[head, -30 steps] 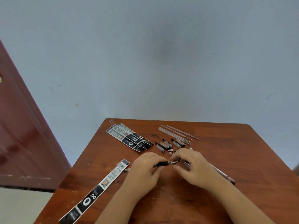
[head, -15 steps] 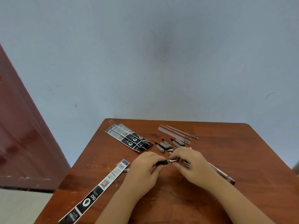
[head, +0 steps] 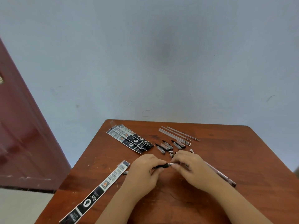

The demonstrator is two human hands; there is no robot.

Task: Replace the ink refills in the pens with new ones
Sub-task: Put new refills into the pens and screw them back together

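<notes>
My left hand (head: 144, 172) grips a pen (head: 163, 166) by its black grip section, low over the wooden table (head: 226, 152). My right hand (head: 189, 167) pinches the pen's silvery tip end, and both hands meet at the pen. The pen's rear end pokes out to the left of my left hand, near a long black-and-white refill packet (head: 103, 186). Another pen (head: 221, 176) lies under my right wrist, pointing to the lower right. Several clear refills (head: 176, 135) lie at the back of the table. Several pen caps (head: 171, 145) lie just beyond my hands.
A stack of black-and-white refill packets (head: 129, 138) lies at the table's back left. Small pen parts (head: 171, 152) are scattered just beyond my fingers. A dark red door (head: 21, 135) stands to the left, and a pale blue wall rises behind the table.
Both hands stay on the pen. My right fingers have closed further over the tip end, so less of the tip shows than a second ago.
</notes>
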